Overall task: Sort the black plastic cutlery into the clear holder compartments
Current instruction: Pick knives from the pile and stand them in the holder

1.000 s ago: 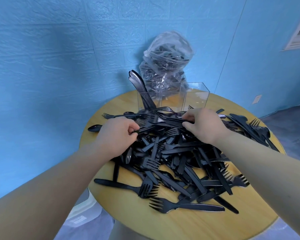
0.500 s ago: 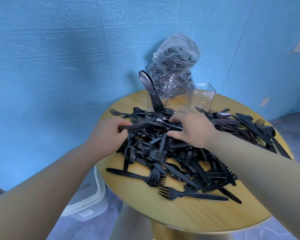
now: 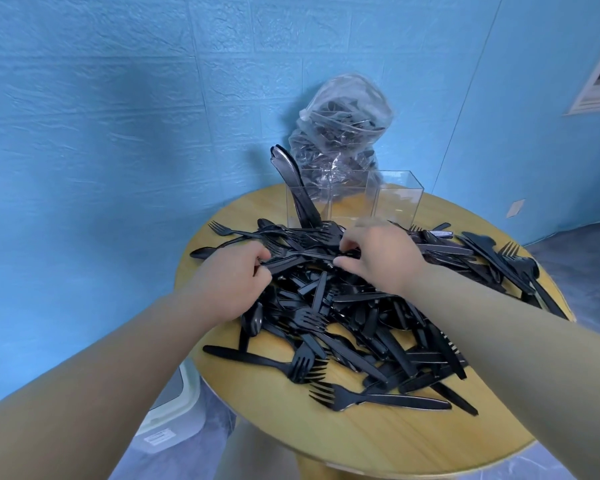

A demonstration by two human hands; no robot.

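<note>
Table edge, near: the round wooden table (image 3: 378,441) shows bare wood at my side; a single fork (image 3: 371,398) lies flat there, tines to the left, apart from the main heap.
Cutlery heap: the black plastic cutlery (image 3: 354,327) covers the middle of the table, forks, knives and spoons crossed over one another, handles pointing all ways.
Left hand: my left hand (image 3: 234,282) rests on the left part of the heap, fingers curled and clamped on several handles bunched together.
Right hand: my right hand (image 3: 378,261) is on the far middle of the heap, thumb and fingertips pinching a piece that lies across towards my left hand.
Handling, judged: the pieces look light, stiff and smooth, so they will slip and snag on each other; tines may catch. Best taken by the handle, near its middle, and drawn out lengthwise.
Holder, far: the clear holder (image 3: 354,202) stands upright just beyond the heap. Its left compartment holds a few pieces standing on end; the middle and right compartments look empty.
Behind: a clear plastic bag (image 3: 343,119) of more cutlery stands against the blue wall (image 3: 118,133).
Progress, judged: early; nearly all remains unsorted.
</note>
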